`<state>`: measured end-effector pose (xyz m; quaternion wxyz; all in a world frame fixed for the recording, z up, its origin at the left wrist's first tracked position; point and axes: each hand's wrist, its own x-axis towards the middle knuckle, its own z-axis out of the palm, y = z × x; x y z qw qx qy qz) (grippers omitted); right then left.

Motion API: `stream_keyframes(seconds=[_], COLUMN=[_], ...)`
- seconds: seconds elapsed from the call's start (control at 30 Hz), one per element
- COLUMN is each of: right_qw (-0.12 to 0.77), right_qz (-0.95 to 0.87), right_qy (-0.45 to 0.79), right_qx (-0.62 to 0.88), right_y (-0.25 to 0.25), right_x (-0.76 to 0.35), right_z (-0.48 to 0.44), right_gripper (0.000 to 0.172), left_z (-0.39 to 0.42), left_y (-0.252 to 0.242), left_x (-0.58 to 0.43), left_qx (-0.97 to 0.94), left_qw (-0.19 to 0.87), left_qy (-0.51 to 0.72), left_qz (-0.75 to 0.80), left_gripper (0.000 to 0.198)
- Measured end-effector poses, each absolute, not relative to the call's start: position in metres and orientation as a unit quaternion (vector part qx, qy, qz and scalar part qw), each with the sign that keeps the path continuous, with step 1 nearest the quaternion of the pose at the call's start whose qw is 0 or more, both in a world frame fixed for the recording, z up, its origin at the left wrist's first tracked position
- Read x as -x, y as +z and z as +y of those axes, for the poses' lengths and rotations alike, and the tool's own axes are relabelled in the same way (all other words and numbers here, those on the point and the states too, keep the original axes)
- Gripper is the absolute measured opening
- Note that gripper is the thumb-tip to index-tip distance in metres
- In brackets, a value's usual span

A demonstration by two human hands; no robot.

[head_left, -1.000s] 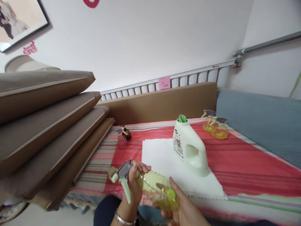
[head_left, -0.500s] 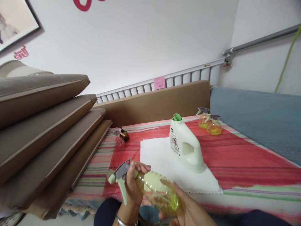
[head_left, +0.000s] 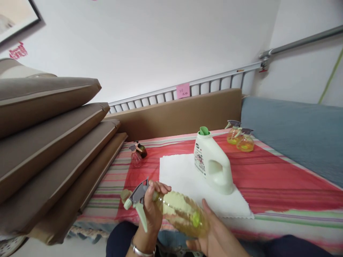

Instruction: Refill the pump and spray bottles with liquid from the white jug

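Observation:
My left hand (head_left: 154,207) is wrapped round the neck of a clear spray bottle (head_left: 182,213) with yellow liquid in it. The bottle lies tilted, its grey and pale green trigger head (head_left: 138,198) pointing left. My right hand (head_left: 214,230) supports the bottle's base, its palm against it and the thumb apart from the fingers. Behind the hands a pale green jug (head_left: 214,166) with a handle stands upright on a white cloth (head_left: 177,171). A green piece (head_left: 204,131) sits in the jug's mouth.
Two spray bottles with orange-yellow liquid (head_left: 245,142) stand at the back right. A pink spray bottle (head_left: 136,159) and a dark bottle (head_left: 142,151) are at the back left. Brown cushions (head_left: 53,142) are stacked at the left. A round cap (head_left: 124,195) lies near the trigger head.
The camera view has shifted slightly. My right hand's fingers have shifted at the bottle's base, while my left hand keeps its grip on the neck.

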<state>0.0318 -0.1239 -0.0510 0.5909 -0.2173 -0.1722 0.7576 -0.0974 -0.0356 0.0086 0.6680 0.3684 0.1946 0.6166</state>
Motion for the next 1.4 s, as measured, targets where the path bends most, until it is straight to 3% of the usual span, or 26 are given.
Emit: stream_keyframes(seconds=[0.07, 0.17, 0.3, 0.63, 0.8, 0.97, 1.07, 1.2, 1.4], right_qw=[0.604, 0.66, 0.606, 0.645, 0.66, 0.7, 0.722, 0.727, 0.691], right_qz=[-0.191, -0.183, -0.182, -0.218, -0.14, -0.074, -0.098, -0.177, -0.315], right_qy=[0.744, 0.69, 0.724, 0.654, 0.638, 0.616, 0.606, 0.595, 0.54], right_qx=[0.213, 0.233, 0.274, 0.33, 0.371, 0.352, 0.319, 0.294, 0.364], right_y=[-0.052, -0.055, -0.056, -0.066, -0.087, -0.093, -0.083, -0.068, -0.077], right_x=[-0.03, -0.026, -0.024, -0.039, -0.056, -0.068, -0.063, -0.05, -0.043], right_z=[-0.126, -0.127, -0.128, -0.138, -0.142, -0.137, -0.133, -0.125, -0.101], right_gripper=[0.061, 0.077, 0.06, 0.065, 0.068, 0.07, 0.062, 0.061, 0.089], left_z=[-0.034, -0.033, -0.034, -0.022, -0.003, 0.011, 0.001, -0.026, -0.036], left_y=[0.007, 0.004, 0.0, 0.012, 0.027, 0.025, 0.004, -0.019, -0.025], left_x=[0.099, 0.101, 0.101, 0.119, 0.15, 0.158, 0.134, 0.098, 0.081], left_qx=[-0.366, -0.361, -0.37, -0.349, -0.331, -0.36, -0.475, -0.581, -0.602], left_qw=[0.672, 0.675, 0.669, 0.656, 0.597, 0.454, 0.422, 0.505, 0.531], left_qy=[0.614, 0.615, 0.616, 0.645, 0.705, 0.773, 0.69, 0.54, 0.508], left_qz=[0.192, 0.188, 0.191, 0.179, 0.194, 0.258, 0.346, 0.341, 0.312], left_gripper=[0.027, 0.026, 0.025, 0.023, 0.021, 0.018, 0.018, 0.035, 0.045])
